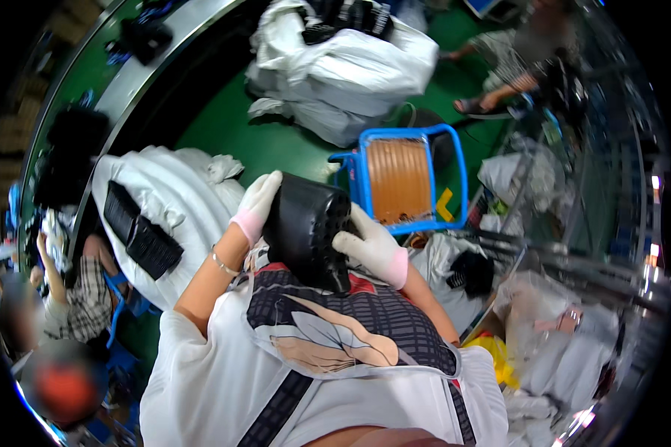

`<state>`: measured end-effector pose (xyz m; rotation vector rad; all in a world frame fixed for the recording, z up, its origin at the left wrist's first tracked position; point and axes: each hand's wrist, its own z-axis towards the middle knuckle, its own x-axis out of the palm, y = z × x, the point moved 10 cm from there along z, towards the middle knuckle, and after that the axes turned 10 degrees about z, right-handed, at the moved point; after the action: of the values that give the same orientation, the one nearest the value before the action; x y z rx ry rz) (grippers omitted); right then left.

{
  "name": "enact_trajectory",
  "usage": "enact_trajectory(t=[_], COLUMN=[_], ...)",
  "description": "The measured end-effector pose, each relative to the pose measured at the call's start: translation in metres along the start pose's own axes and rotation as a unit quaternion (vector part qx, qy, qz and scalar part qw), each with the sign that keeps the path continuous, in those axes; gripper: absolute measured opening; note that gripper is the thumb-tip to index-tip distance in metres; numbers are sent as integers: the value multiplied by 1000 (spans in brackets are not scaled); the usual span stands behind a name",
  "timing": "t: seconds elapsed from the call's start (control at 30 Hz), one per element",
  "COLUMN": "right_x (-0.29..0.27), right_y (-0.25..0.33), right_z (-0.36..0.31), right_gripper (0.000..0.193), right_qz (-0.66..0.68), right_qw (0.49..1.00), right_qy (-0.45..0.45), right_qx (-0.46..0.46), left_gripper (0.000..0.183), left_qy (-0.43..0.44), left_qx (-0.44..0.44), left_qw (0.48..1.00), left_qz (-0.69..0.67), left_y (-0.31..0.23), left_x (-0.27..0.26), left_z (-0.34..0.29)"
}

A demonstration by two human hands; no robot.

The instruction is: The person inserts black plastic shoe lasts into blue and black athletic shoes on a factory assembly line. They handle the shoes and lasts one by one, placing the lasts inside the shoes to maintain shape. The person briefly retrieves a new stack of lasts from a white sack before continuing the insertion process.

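Note:
In front of my apron I hold a black moulded plastic piece [300, 227], hollow-looking and rounded, with rows of holes down its right side. My left hand [258, 205], in a white glove with a pink cuff, grips its left edge, fingers pointing up. On the other side my right hand [373, 246], gloved the same way, closes on the holed side, its thumb across the front. Some fingers are hidden behind the piece. I cannot tell its exact kind.
A blue-framed stool [399, 179] with a brown slatted seat stands ahead right. White sacks lie at left [201, 216] and ahead [343, 82]; ribbed black pieces [142, 231] rest on the left one. A metal-edged conveyor [138, 82] curves along the left. People sit on both sides.

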<state>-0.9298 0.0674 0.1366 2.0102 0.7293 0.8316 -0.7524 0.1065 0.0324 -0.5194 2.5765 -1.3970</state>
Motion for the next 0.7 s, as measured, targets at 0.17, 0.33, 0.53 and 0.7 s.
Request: enact_trajectory(t=[0.17,0.33,0.53,0.7], right_x=[29,64,87,95], right_y=[26,54,67,87], right_z=[54,102,163,228], right_gripper=[73,74,94,92], right_qz=[-40,-58,-169,-108], right_qw=[998,996,978,975], right_qy=[3,61,123,185], right_qx=[-40,-39,10,50], left_gripper=[48,46,45,42], left_qy=[-56,-105,-133,-218], left_qx=[50,10,4,0], left_qw=[996,994,978,966], left_qz=[41,-28,-160,-141], left_y=[-16,-26,-3,-11], left_x=[-65,-115,-154,-191], left_z=[9,7,34,73])
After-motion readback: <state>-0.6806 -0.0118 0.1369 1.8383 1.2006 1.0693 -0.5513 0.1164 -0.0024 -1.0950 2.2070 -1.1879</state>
